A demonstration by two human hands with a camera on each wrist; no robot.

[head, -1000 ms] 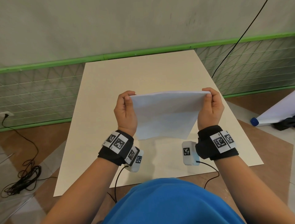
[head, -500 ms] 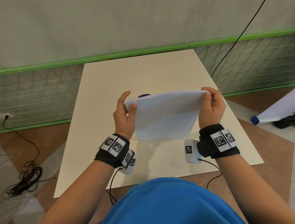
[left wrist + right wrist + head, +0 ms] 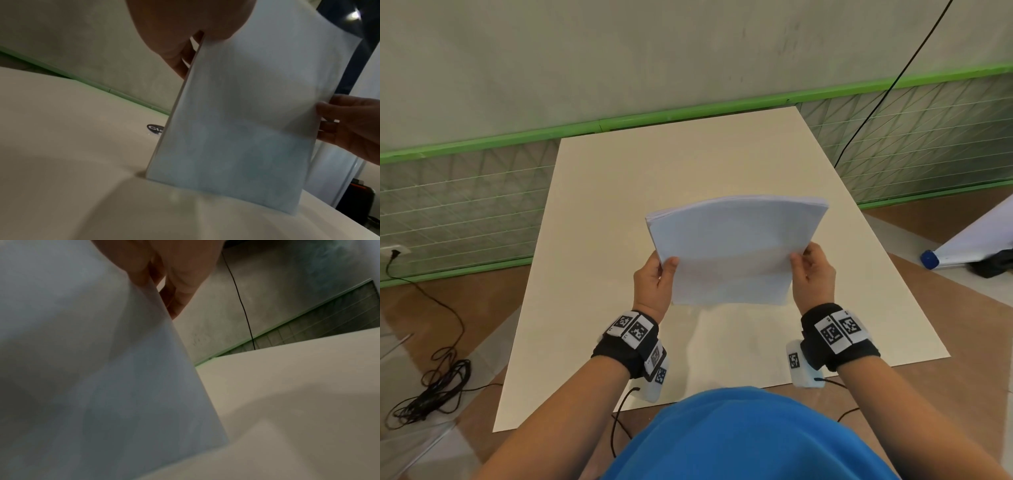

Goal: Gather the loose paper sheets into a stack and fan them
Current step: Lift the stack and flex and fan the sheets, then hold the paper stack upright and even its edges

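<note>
A stack of white paper sheets [image 3: 732,250] stands tilted over the cream table [image 3: 599,212], its lower edge down on the tabletop in the left wrist view, where the stack [image 3: 246,113] fills the middle. My left hand [image 3: 659,274] grips the stack's left edge, thumb on the near face. My right hand [image 3: 810,270] grips the right edge the same way. The top edge bows slightly. In the right wrist view the stack [image 3: 92,369] fills the left half, with my right fingers [image 3: 176,293] behind it.
A dark oval mark [image 3: 155,128] lies on the table behind the stack. A black cable bundle [image 3: 431,387] lies on the floor at left. A rolled white sheet with a blue cap [image 3: 929,259] lies at right. A green-edged wall [image 3: 688,113] borders the far side.
Both hands slid down from the stack's top corners to its side edges. The stack now reaches higher above the hands, and it has come down toward the table.
</note>
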